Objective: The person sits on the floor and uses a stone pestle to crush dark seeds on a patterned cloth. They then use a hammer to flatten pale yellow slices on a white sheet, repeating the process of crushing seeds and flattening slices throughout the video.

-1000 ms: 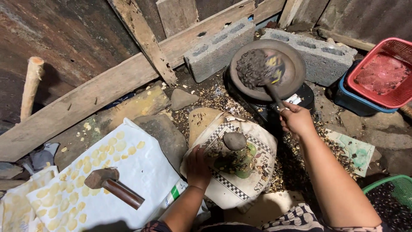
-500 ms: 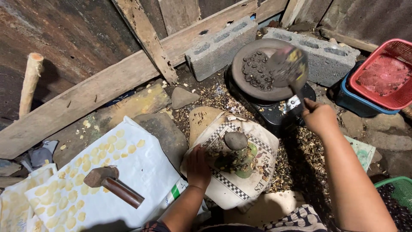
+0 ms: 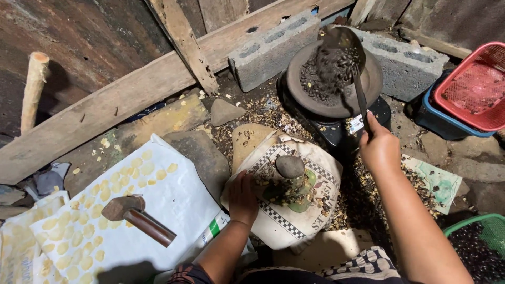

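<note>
One ladle (image 3: pixel 342 52), heaped with dark roasted seeds, hangs tilted over the round clay pan (image 3: pixel 363 97) at the far right; the right hand (image 3: pixel 380 147) is clenched round its handle. The left hand (image 3: pixel 243 199) lies flat, fingers together, on the printed sack (image 3: pixel 315 210) at centre, beside a small stone (image 3: pixel 290 166). A hammer (image 3: pixel 135 216) rests on the white sack (image 3: pixel 173 194) at near left.

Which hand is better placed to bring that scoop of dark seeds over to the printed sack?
Right, probably: the right hand grips the ladle, loaded above the pan. The left hand rests flat on the sack.
</note>
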